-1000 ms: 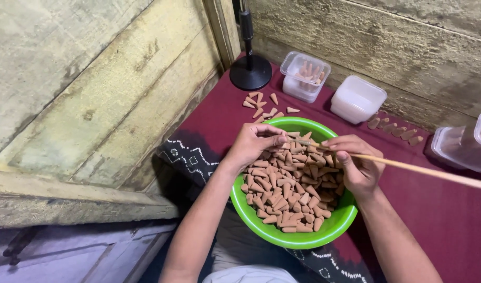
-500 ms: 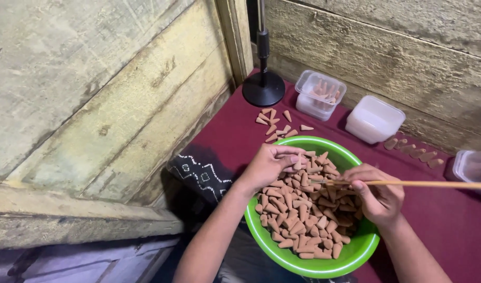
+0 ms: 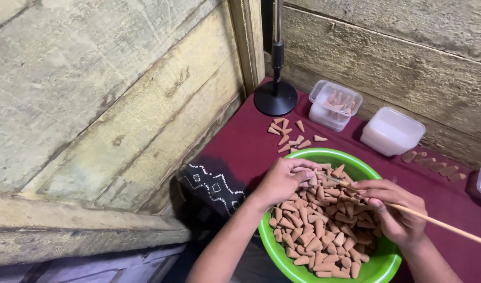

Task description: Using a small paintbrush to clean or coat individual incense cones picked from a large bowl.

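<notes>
Over the green bowl (image 3: 379,264) of clay-brown cones (image 3: 319,230), the left hand (image 3: 285,181) has closed on one cone at the far rim, while the right hand (image 3: 395,212) now brings its thin wooden stick (image 3: 439,224) to it.

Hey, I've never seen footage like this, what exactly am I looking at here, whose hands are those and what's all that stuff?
This is one view from a camera worn on a person's head, looking down at their own bare hands. The left hand pinches a small brown cone over a green bowl full of such cones. The right hand holds a thin wooden stick. On the dark red cloth lie loose cones, two clear plastic tubs, one holding cones, and a black stand base.
</notes>
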